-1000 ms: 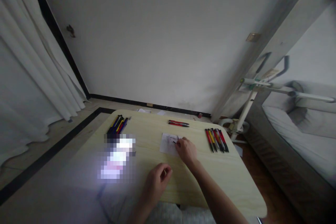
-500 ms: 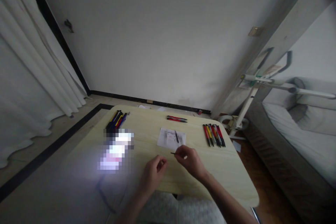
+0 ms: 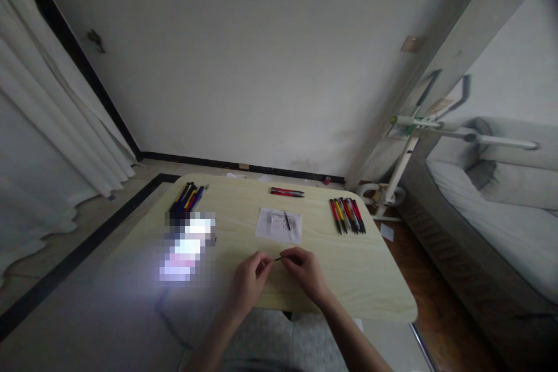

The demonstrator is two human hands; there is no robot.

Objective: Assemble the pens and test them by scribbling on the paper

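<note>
A short, thin dark stick [image 3: 278,258] spans the small gap between my two hands above the near part of the table; its exact kind is too small to make out. My right hand [image 3: 305,272] pinches its right end between thumb and fingertips. At the other end, the fingers of my left hand [image 3: 249,280] are closed, with their tips at the stick. Just beyond my hands lies a white printed paper [image 3: 268,233], and a slim dark pen-like piece [image 3: 286,220] rests on it.
Several red, yellow and dark pens [image 3: 347,216] lie side by side at the right. Two red pens [image 3: 286,192] are at the back edge, and more dark and coloured pens [image 3: 187,197] at the back left. A bright pixelated screen [image 3: 187,250] stands on the left of the pale table [image 3: 357,279].
My right hand has brought the dark stick to my left hand, whose fingertips have closed in at its end. The whole view has shifted slightly.
</note>
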